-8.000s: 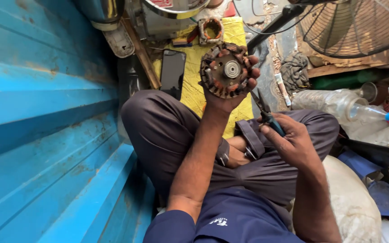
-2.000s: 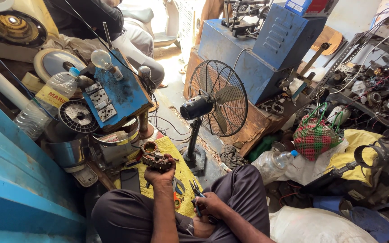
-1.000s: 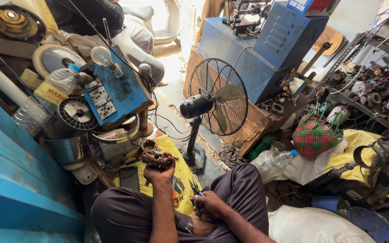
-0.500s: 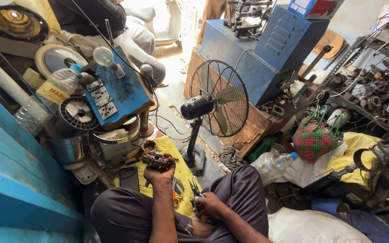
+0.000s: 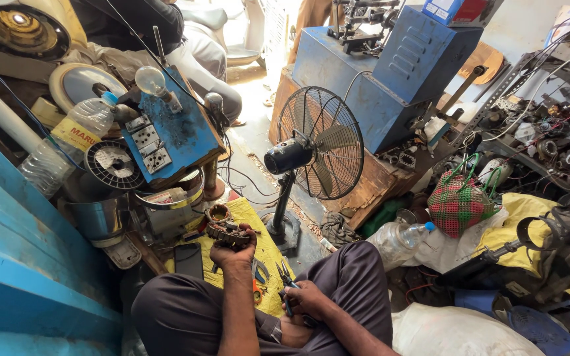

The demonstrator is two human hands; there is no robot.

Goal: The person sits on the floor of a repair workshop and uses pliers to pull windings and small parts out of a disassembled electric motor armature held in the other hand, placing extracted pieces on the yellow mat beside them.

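The left hand (image 5: 232,254) holds a round, rusty motor part (image 5: 227,232) tight, out over the yellow cloth (image 5: 268,254) on the floor. The right hand (image 5: 308,302) rests on the lap, wrapped around small pliers (image 5: 286,283) that point up. Both hands sit just where they were a moment ago; only the view has shifted a little. So the work looks paused. A standing fan (image 5: 318,142) is just beyond the cloth.
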